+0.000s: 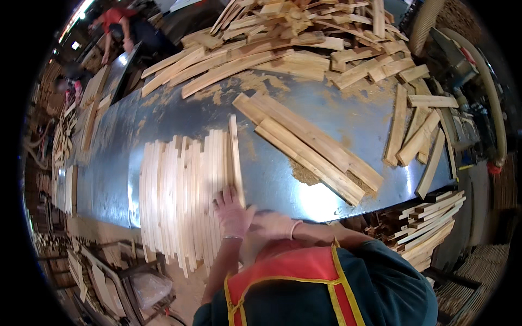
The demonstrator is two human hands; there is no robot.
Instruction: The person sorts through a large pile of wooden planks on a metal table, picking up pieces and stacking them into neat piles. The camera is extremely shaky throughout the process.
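I am pressing my left hand (232, 209) flat, grip released, on pale slats (185, 190) at lower centre. My right hand (273, 224) is resting open on the bench (272, 179). They look light, stiff and smooth; I would pinch them at the near ends.

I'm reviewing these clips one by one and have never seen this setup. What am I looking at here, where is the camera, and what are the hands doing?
There is no machine here: a person works with two bare hands. The single picture comes from a fisheye camera on their head, looking down, so straight edges bend. The left hand lies flat on the right edge of a row of pale wood strips laid side by side on a long metal table. The right hand rests at the table's near edge, holding nothing. Darker slats lie to the right, and a big loose pile of slats lies beyond. Another person works far off.
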